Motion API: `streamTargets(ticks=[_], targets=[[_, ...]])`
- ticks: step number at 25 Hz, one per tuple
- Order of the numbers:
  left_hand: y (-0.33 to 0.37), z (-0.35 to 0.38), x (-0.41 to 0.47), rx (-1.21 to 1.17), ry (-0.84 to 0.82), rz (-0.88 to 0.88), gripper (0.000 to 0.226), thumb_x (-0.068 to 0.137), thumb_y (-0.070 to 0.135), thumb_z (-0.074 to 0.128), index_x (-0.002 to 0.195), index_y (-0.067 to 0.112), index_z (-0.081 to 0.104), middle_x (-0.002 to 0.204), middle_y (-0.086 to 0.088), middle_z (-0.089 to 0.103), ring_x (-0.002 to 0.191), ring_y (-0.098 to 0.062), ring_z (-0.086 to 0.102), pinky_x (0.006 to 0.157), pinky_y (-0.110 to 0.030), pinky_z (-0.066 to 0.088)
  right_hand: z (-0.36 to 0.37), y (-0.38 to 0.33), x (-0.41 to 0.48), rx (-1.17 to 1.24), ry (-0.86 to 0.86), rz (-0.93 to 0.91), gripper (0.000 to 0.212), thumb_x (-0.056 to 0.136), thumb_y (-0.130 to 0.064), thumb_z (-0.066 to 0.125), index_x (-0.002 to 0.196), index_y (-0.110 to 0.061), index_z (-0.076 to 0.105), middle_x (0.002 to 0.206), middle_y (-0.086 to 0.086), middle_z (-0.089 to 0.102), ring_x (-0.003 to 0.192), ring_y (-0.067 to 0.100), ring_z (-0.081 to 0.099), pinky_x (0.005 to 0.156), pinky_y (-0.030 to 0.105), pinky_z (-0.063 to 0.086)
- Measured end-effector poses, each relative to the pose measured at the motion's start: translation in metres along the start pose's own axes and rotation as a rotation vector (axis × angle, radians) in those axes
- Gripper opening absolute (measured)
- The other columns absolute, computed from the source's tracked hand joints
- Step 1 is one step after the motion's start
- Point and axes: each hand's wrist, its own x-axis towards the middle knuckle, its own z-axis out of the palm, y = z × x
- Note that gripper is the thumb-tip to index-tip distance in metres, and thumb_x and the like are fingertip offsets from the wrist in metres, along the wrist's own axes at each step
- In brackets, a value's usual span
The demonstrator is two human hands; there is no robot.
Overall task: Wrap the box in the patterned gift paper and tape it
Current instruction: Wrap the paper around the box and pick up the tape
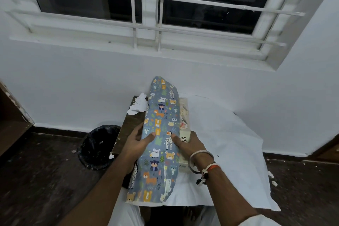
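Nearest us, two bare forearms reach in over a white sheet (229, 152) spread on a low table (126, 126). A metal bangle (200, 159) and a white and orange thread (211, 168) sit on the right wrist.

The paper (159, 134), blue-grey with cartoon animals, arches in a long hump over the box (184, 138) and runs away from us along the table. It hides most of the box; we see only a pale strip of it along the paper's right edge.

The left hand (136, 143) grips the paper's left side, with the thumb on top and the fingers tucked under. The right hand (190, 145) grips the box with its thumb pinning the paper down beside a giraffe. Its fingers curl out of sight past the box.

On the box strip by the right thumb we read "GS"; the rest is covered. There is a small pale label near the paper's close end, too blurred to read.

Left of the table is a black bin (99, 145) on a dark floor (36, 170) speckled with white bits. A torn white scrap (138, 105) lies at the table's far left corner.

Beyond is a white wall (73, 88), then a barred window (165, 5) with dark panes
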Motion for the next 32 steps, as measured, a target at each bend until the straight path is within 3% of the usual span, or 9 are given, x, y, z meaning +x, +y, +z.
streamTargets(ticks=[5,9,13,17,20,22,24,28,32], targets=[[-0.008,-0.004,0.015,0.068,0.028,-0.045,0.06,0.09,0.024,0.078,0.143,0.023,0.052,0.127,-0.009,0.068,0.101,-0.029,0.073,0.089,-0.05,0.06,0.004,-0.003,0.003,-0.063,-0.008,0.014,0.083,0.079,-0.078,0.064,0.137,-0.023,0.043,0.123,0.005,0.065,0.109,0.03,0.064,0.094,0.041,0.053],[-0.007,-0.002,0.016,0.24,0.072,-0.033,0.071,0.084,0.05,0.078,0.145,0.029,0.047,0.127,-0.004,0.068,0.101,-0.026,0.072,0.093,-0.05,0.058,0.004,-0.006,0.0,-0.088,-0.01,0.011,0.084,0.08,-0.08,0.062,0.137,-0.021,0.042,0.125,0.006,0.063,0.111,0.031,0.063,0.089,0.038,0.05],[-0.011,0.008,0.008,0.483,0.081,0.059,0.08,0.092,0.061,0.058,0.157,0.036,0.019,0.141,-0.004,0.056,0.123,-0.033,0.061,0.102,-0.043,0.05,0.008,-0.004,0.0,-0.076,-0.014,0.011,0.084,0.08,-0.08,0.061,0.138,-0.022,0.041,0.125,0.006,0.063,0.111,0.031,0.063,0.09,0.038,0.051],[-0.02,0.016,0.005,1.044,0.115,0.164,0.064,0.102,0.063,0.027,0.16,0.046,0.005,0.171,-0.014,0.002,0.155,-0.044,0.01,0.122,-0.064,0.013,0.014,0.001,0.005,-0.031,-0.029,-0.012,0.085,0.086,-0.078,0.054,0.148,-0.024,0.033,0.131,0.01,0.063,0.116,0.033,0.062,0.101,0.043,0.05],[-0.021,0.027,-0.008,1.393,0.142,0.458,0.067,0.101,0.058,0.005,0.163,0.033,0.015,0.171,-0.009,0.009,0.157,-0.036,0.007,0.123,-0.061,-0.001,0.012,0.004,0.008,-0.014,-0.083,-0.016,0.089,0.088,-0.08,0.042,0.154,-0.023,0.029,0.144,0.012,0.057,0.127,0.035,0.058,0.108,0.044,0.045],[-0.016,0.033,-0.008,1.487,0.073,0.481,0.067,0.103,0.055,0.004,0.164,0.028,0.01,0.172,-0.007,0.009,0.158,-0.029,0.005,0.125,-0.058,-0.005,0.005,0.008,0.005,-0.039,-0.102,-0.023,0.091,0.087,-0.083,0.034,0.158,-0.025,0.027,0.151,0.01,0.053,0.133,0.034,0.054,0.112,0.044,0.042],[-0.002,0.036,-0.006,1.582,0.004,0.358,0.065,0.106,0.053,0.01,0.164,0.025,0.002,0.172,-0.008,0.002,0.158,-0.028,0.001,0.125,-0.055,-0.006,-0.009,0.017,-0.003,-0.084,-0.019,-0.093,0.077,0.095,-0.073,0.039,0.156,-0.025,0.035,0.144,0.01,0.059,0.129,0.032,0.057,0.109,0.041,0.045],[0.019,0.046,-0.003,1.749,-0.058,0.311,0.067,0.106,0.051,0.021,0.162,0.018,0.009,0.169,-0.016,0.012,0.154,-0.035,0.016,0.123,-0.056,0.011,-0.058,0.052,-0.013,-0.22,0.411,-0.236,0.055,0.095,-0.055,0.059,0.142,-0.026,0.053,0.128,0.013,0.062,0.119,0.037,0.058,0.101,0.043,0.044],[0.027,0.05,0.005,1.759,-0.111,0.278,0.065,0.104,0.051,0.033,0.156,0.013,0.022,0.158,-0.018,0.029,0.142,-0.038,0.037,0.112,-0.054,0.034,-0.113,0.104,-0.027,-0.102,0.75,0.235,0.079,0.081,-0.074,0.062,0.147,-0.032,0.045,0.153,0.01,0.04,0.135,0.046,0.041,0.109,0.057,0.037]])
